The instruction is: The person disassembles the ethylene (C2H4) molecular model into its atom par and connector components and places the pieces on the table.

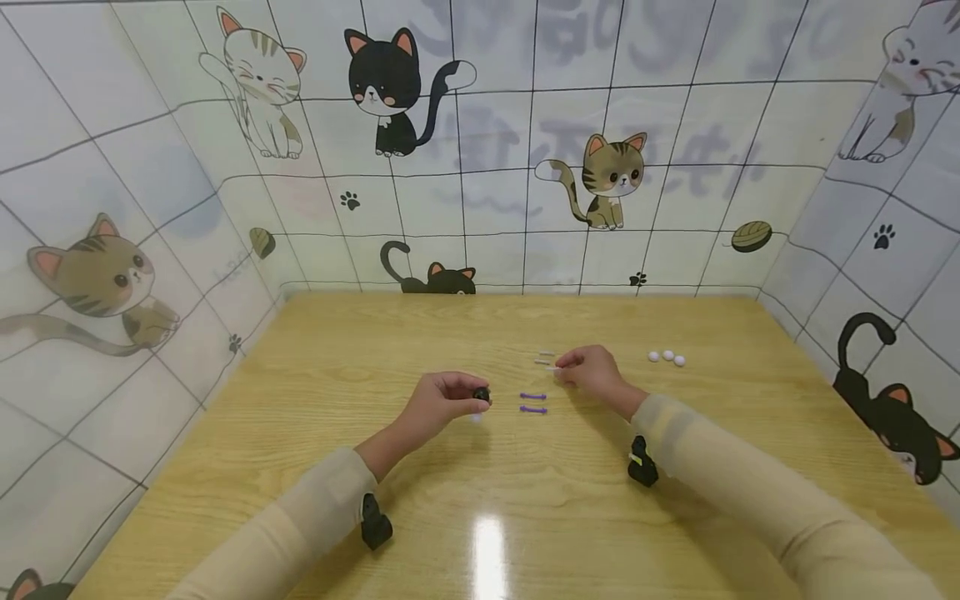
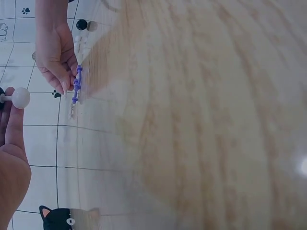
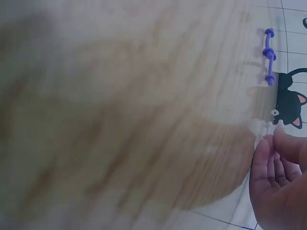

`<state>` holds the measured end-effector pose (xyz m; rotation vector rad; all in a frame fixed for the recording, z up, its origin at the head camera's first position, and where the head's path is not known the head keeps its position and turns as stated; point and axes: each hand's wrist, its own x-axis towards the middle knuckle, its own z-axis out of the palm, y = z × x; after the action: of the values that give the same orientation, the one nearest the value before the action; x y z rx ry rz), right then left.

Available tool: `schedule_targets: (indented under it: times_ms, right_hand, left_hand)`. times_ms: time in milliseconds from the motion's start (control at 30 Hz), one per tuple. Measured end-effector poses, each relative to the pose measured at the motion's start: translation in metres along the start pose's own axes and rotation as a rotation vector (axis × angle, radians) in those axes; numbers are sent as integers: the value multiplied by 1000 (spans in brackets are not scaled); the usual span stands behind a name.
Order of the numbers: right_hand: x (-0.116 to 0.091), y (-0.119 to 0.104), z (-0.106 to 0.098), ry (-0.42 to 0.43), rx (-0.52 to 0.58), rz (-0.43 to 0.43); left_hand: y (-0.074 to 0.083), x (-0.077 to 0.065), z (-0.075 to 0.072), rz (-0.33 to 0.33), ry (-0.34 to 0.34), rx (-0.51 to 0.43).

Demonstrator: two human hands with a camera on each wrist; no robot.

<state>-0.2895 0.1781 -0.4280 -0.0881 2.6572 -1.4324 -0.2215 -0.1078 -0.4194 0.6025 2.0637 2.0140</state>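
My left hand (image 1: 442, 404) pinches a black ball (image 1: 482, 394) between thumb and fingers. In the left wrist view a short white rod (image 2: 9, 98) joins that ball to a white ball (image 2: 20, 98). Farther right, my right hand (image 1: 595, 372) is low at the tabletop, its thumb and fingertips pinching the end of a thin white rod (image 1: 551, 368). Two more white rods (image 1: 542, 362) lie just behind it. Between the hands are two purple rods (image 1: 533, 409) with knobbed ends, lying parallel; they also show in the right wrist view.
Three white balls (image 1: 667, 356) sit together on the wooden table (image 1: 375, 333), right of the right hand. A round black piece (image 2: 82, 24) shows beyond that hand in the left wrist view. Cat-patterned panels (image 1: 495, 192) enclose the table's back and sides.
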Motion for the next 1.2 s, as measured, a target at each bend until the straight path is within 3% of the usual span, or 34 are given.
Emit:
schedule_targets:
  times_ms: [433,1200]
  right_hand:
    - [11,3,8,27,-24,12]
    - [11,-3,8,22,-140,-71]
  left_hand:
    - [-3,0,4,14,-22,-15]
    - [1,-1,7,-16,-31,-13]
